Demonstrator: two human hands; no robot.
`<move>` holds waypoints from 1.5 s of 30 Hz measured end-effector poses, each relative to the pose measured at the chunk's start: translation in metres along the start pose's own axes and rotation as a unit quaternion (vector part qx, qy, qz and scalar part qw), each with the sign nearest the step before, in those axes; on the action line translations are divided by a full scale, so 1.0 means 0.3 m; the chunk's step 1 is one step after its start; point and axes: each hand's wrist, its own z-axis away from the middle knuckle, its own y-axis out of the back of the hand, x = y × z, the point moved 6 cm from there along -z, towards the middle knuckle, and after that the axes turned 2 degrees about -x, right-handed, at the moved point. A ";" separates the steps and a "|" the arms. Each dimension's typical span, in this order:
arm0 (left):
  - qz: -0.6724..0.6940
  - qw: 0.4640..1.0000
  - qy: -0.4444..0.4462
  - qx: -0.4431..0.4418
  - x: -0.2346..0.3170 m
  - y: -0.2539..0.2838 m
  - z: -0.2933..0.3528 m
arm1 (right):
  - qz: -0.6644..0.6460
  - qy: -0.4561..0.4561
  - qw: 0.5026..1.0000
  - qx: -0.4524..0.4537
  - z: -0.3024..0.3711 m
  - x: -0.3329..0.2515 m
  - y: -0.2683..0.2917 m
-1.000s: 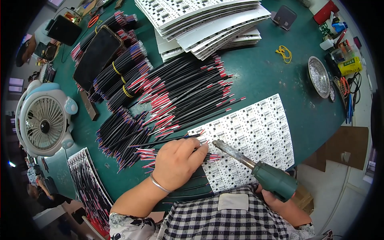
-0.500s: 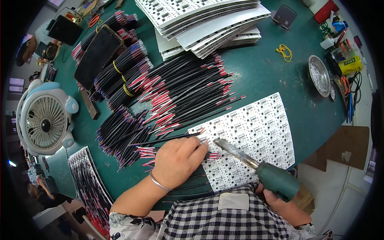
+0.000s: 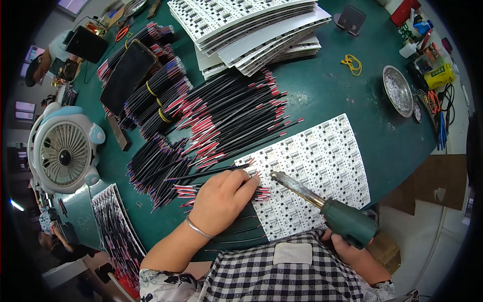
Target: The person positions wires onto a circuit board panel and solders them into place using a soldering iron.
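Circuit panel (image 3: 322,166), white, lies flat on the green table (image 3: 322,90) directly before the person. Left hand (image 3: 221,199) rests on its near-left corner, grip pinching a thin black wire (image 3: 211,172) against the panel edge. Right hand (image 3: 352,246) is wrapped around the green handle of a soldering iron (image 3: 322,206), whose tip sits just beside the left fingertips. Several red-tipped wires already lie along the panel's left edge (joints too small to verify); most of the panel appears unworked. Loose wire heap (image 3: 226,121) lies beyond, stacked panels (image 3: 251,25) at the far edge, a small fan (image 3: 63,153) to the left.
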 end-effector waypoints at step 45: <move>0.025 0.997 -0.027 -0.068 -0.029 0.003 -0.034 | -0.088 0.052 0.994 0.049 -0.024 -0.058 -0.020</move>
